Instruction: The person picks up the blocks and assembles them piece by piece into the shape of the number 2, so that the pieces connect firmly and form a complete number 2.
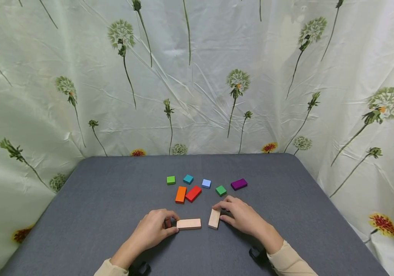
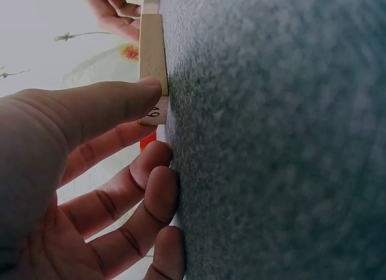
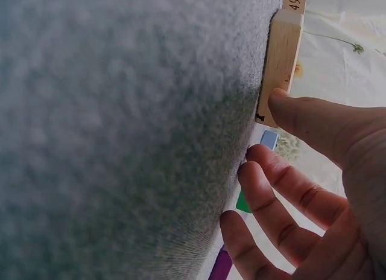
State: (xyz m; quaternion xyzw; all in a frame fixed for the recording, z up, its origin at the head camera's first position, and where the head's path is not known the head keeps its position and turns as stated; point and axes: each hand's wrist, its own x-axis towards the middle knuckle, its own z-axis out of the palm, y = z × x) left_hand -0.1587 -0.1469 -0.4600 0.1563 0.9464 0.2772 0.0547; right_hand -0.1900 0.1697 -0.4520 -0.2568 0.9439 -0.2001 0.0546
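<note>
My left hand (image 1: 153,229) pinches the left end of a plain wooden block (image 1: 188,224) between thumb and index finger. This block lies flat, its long side running left to right, and a number is printed on its end in the left wrist view. To its right, a second plain wooden block (image 1: 214,219) lies almost lengthwise away from me, slightly tilted. My right hand (image 1: 243,216) holds that one, thumb (image 3: 295,114) on its near side and index finger at its far end. A narrow gap separates the two blocks. The other fingers of both hands are bent close to the tabletop.
Beyond my hands on the grey table (image 1: 114,199) lie an orange block (image 1: 180,194), a red block (image 1: 193,194) and a purple block (image 1: 239,184). Smaller green (image 1: 170,180), teal (image 1: 188,179), light blue (image 1: 206,183) and darker green (image 1: 221,190) blocks sit among them. A flowered curtain (image 1: 203,84) hangs behind.
</note>
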